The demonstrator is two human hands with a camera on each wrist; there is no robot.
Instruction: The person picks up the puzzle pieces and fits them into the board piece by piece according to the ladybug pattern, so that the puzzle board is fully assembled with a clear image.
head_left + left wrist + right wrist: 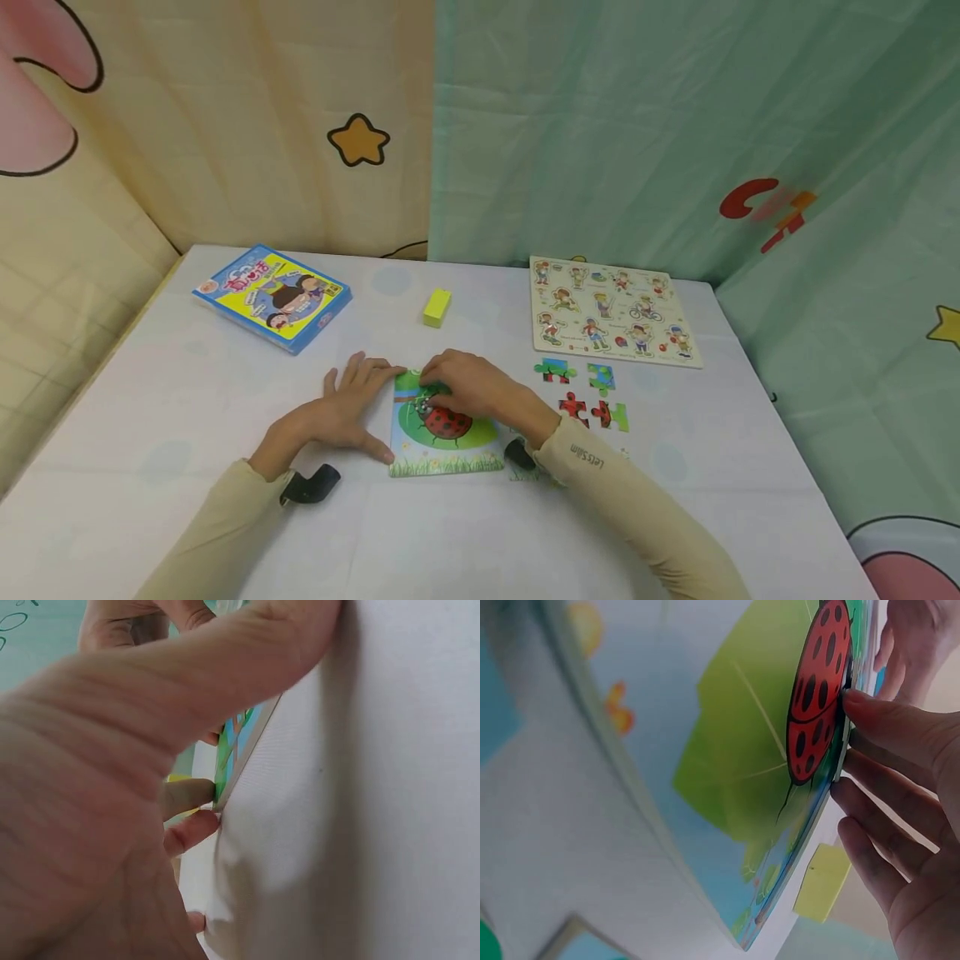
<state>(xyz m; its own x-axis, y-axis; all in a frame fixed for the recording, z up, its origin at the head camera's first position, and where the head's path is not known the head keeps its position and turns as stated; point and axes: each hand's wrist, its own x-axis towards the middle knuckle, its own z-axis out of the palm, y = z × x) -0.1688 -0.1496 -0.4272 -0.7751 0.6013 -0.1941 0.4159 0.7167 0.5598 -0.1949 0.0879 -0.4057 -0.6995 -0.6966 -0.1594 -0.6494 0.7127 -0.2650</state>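
A puzzle board (pixel 450 457) with a ladybug picture lies on the white table. My left hand (pixel 330 421) rests along its left side, fingers spread, thumb at the near corner and index finger at the far corner. In the left wrist view, fingertips (pixel 196 793) touch the board's edge. Over the board's far part, my right hand (pixel 468 385) bends its fingers and thumb around a puzzle piece (pixel 407 390) with a brown branch, at the far left corner; the hand partly covers it. The right thumb (pixel 862 705) lies beside the ladybug (pixel 817 697) in the right wrist view.
Several loose puzzle pieces (pixel 573 408) lie right of the board, some partly hidden by the right sleeve. Behind them is a board with printed figures (pixel 611 312). A yellow block (pixel 437 307) stands beyond the hands; a blue-and-yellow box (pixel 273 298) lies at the back left.
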